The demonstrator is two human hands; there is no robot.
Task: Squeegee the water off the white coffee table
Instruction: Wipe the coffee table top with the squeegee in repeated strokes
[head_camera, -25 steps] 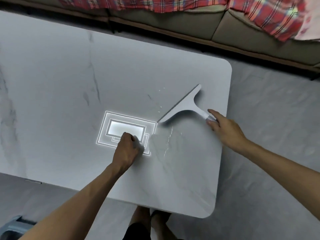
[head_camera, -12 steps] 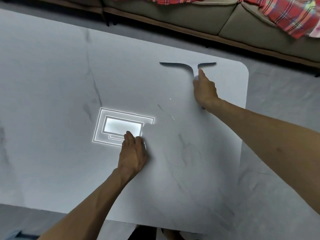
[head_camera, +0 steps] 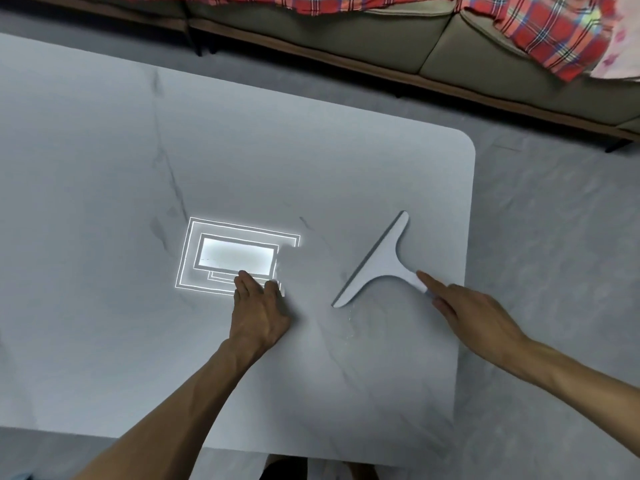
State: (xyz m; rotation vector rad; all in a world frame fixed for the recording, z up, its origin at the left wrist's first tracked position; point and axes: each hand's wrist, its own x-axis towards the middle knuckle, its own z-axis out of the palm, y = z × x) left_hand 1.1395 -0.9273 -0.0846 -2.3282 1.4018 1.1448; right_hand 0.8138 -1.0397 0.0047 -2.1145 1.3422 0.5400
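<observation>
Resting blade-down on the white marble-veined desk [head_camera: 311, 168], near its right edge — a white T-shaped squeegee [head_camera: 377, 261], blade running diagonally. Right hand [head_camera: 474, 313] grasps the squeegee's handle, index finger extended along it. Left hand [head_camera: 259, 313] lies loosely curled, holding nothing, knuckles up on the desk beside a bright ceiling-light reflection [head_camera: 235, 258]. Faint water streaks [head_camera: 348, 327] sit just below the blade's near end. Beyond the desk — a sofa [head_camera: 381, 32] draped with a plaid blanket [head_camera: 554, 29].
</observation>
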